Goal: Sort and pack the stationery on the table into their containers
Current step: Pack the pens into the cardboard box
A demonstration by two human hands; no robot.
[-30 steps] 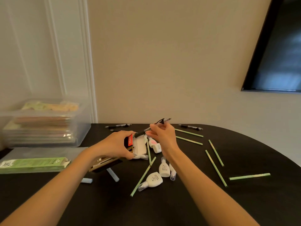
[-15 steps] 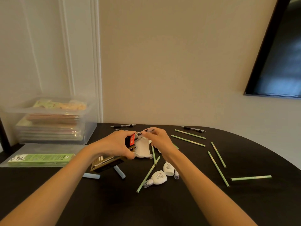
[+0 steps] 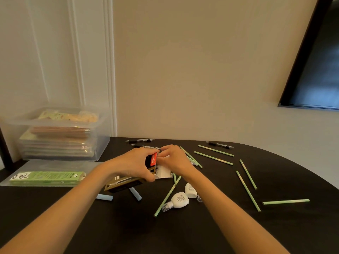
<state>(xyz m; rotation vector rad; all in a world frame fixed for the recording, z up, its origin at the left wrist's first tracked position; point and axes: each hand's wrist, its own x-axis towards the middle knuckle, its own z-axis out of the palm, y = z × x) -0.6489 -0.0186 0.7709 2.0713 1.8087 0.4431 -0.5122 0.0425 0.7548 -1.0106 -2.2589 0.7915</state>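
My left hand (image 3: 135,165) grips a black and gold pen box (image 3: 124,184) with a red flap, held just above the black table (image 3: 110,226). My right hand (image 3: 174,159) is at the box's open end, fingers curled and pinching by the red and white flaps; no pen shows in it. Three black pens (image 3: 140,140) (image 3: 147,146) (image 3: 219,144) lie at the back. Several green sticks (image 3: 247,190) are scattered to the right. Two white correction bottles (image 3: 178,199) (image 3: 190,190) lie below my right wrist.
Two pale blue sticks (image 3: 104,197) (image 3: 135,193) lie under the pen box. A green carton (image 3: 47,177) rests on a clear lid (image 3: 55,164) at the left, with a clear storage bin (image 3: 60,136) behind it. The table's curved edge runs along the right.
One second ago my right hand held a black pen above the box. The pen has gone out of sight at the box's mouth, and my right hand now sits against the open end.
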